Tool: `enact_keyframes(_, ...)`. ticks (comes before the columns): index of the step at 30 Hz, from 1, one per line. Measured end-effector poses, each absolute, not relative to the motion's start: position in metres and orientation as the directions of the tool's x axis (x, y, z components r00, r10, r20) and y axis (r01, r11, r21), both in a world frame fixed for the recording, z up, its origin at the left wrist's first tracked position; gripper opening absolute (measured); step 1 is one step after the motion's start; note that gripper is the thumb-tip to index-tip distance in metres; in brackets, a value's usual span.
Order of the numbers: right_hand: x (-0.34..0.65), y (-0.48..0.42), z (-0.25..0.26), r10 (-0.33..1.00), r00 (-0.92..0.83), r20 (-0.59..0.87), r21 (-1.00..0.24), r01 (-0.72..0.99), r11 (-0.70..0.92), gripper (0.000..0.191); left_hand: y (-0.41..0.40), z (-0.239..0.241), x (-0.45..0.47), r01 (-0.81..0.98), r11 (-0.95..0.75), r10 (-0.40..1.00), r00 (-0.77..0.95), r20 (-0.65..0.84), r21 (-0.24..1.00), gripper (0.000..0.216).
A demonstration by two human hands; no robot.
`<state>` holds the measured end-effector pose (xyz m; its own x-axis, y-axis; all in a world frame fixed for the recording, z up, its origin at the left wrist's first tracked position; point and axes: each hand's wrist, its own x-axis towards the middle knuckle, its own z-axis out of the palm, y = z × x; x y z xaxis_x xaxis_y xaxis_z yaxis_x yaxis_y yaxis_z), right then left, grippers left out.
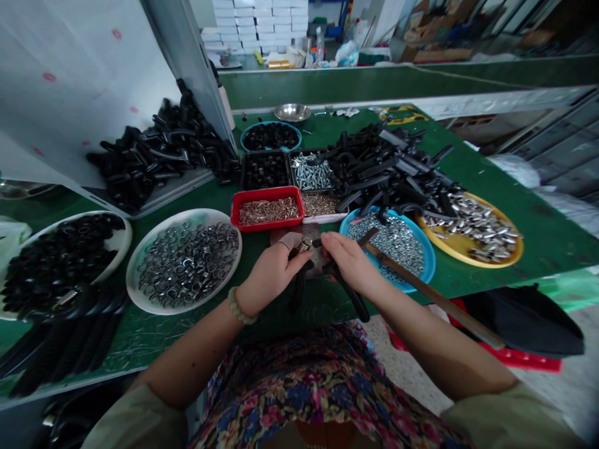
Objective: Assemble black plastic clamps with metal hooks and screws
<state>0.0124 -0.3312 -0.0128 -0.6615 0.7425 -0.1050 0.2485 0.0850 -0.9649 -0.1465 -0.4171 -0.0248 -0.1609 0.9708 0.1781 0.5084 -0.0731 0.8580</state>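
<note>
Green table (510,193), likely spring (305,244), in left hand (271,269)

Forward passage was blocked by the rectangular red plastic tray (269,225), rightward passage by the long brown bar (435,293); leftward, a narrow gap was left on the green bench (254,249).

Hands (274,268) hold metal coil (304,245) & blk bit (317,243) nr red tray (267,226).

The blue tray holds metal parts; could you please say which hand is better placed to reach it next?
Probably the right hand: it is beside the blue tray, though it seems to pinch a small dark piece; the left hand is farther away, holding a ridged metal piece.
</note>
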Motion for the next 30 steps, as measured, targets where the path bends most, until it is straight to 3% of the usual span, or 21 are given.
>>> enact_keyframes(8, 0.009, -0.328, 0.001, 0.64, -0.767, 0.046, -0.875, 0.278, 0.397, 0.037, -0.417, -0.026, -0.148, 0.615, -0.054, 0.989, -0.078, 0.129, 0.787, 0.017)
enact_keyframes(16, -0.005, -0.346, -0.03, 0.82, -0.56, 0.118, -0.931, 0.224, 0.287, 0.04, -0.412, -0.032, -0.133, 0.733, 0.047, 0.988, -0.135, 0.077, 0.678, 0.026)
enact_keyframes(20, -0.009, -0.324, -0.039, 0.719, -0.685, 0.116, -0.965, 0.093, 0.244, 0.049, -0.42, -0.024, -0.151, 0.688, -0.029, 0.983, -0.113, 0.146, 0.725, 0.022)
enact_keyframes(22, -0.021, -0.296, -0.037, 0.61, -0.78, 0.141, -0.931, 0.106, 0.35, 0.058, -0.427, -0.018, -0.165, 0.675, -0.098, 0.959, -0.134, 0.251, 0.732, 0.028)
enact_keyframes(24, -0.045, -0.264, -0.034, 0.517, -0.837, 0.178, -0.754, 0.222, 0.619, 0.054, -0.431, -0.016, -0.173, 0.753, -0.109, 0.922, -0.168, 0.35, 0.649, 0.033)
enact_keyframes(26, -0.076, -0.236, -0.034, 0.429, -0.892, 0.143, -0.373, 0.353, 0.858, 0.035, -0.433, -0.024, -0.172, 0.878, -0.097, 0.926, -0.093, 0.365, 0.469, 0.029)
enact_keyframes(28, -0.106, -0.219, -0.039, 0.373, -0.928, 0.005, -0.041, 0.372, 0.927, 0.023, -0.433, -0.036, -0.164, 0.949, -0.151, 0.965, 0.08, 0.25, 0.278, 0.029)
enact_keyframes(30, -0.128, -0.211, -0.046, 0.359, -0.927, -0.109, 0.093, 0.35, 0.932, 0.019, -0.432, -0.048, -0.158, 0.954, -0.232, 0.971, 0.214, 0.108, 0.192, 0.034)
